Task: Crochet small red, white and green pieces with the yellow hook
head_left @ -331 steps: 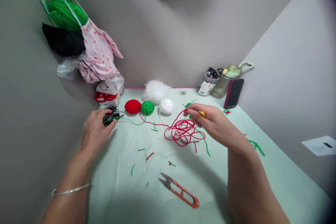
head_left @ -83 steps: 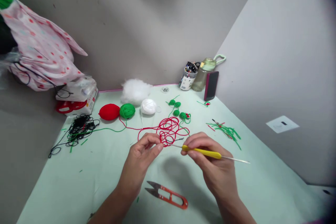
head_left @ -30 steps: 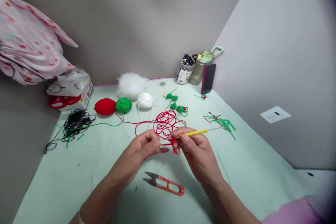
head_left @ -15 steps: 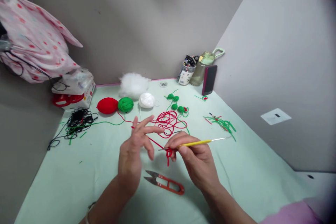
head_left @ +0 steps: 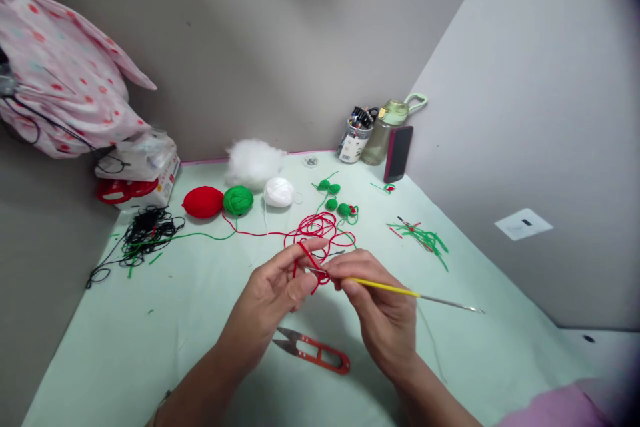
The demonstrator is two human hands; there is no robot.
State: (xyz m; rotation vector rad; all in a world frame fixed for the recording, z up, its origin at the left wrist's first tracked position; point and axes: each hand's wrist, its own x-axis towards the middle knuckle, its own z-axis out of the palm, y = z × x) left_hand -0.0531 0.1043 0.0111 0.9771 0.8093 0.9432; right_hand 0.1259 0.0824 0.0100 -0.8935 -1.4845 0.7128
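My right hand (head_left: 377, 303) grips a yellow-handled crochet hook (head_left: 385, 285), its far metal end pointing right. The hook's near tip sits in a small loop of red yarn (head_left: 323, 276) between my two hands. My left hand (head_left: 280, 280) is closed on the red yarn, thumb and fingers pinching near the loop, with a strand running over the raised index finger. Beneath the hands, orange thread snips (head_left: 320, 355) lie with their blades pointing left. Loose coils of red yarn (head_left: 317, 227) spread just beyond my fingers.
Behind are a red yarn ball (head_left: 203, 202), a green ball (head_left: 239, 200), a white ball (head_left: 279, 193) and white stuffing (head_left: 255, 164). Black yarn (head_left: 150, 233) tangles at left. Small green crocheted pieces (head_left: 333, 204), yarn scraps (head_left: 423, 237), a phone (head_left: 399, 155) and a bottle (head_left: 379, 140) stand or lie rightward.
My left hand has moved right and closed from spread fingers onto the red yarn by the loop. The hook's far end has swung downward and to the right.
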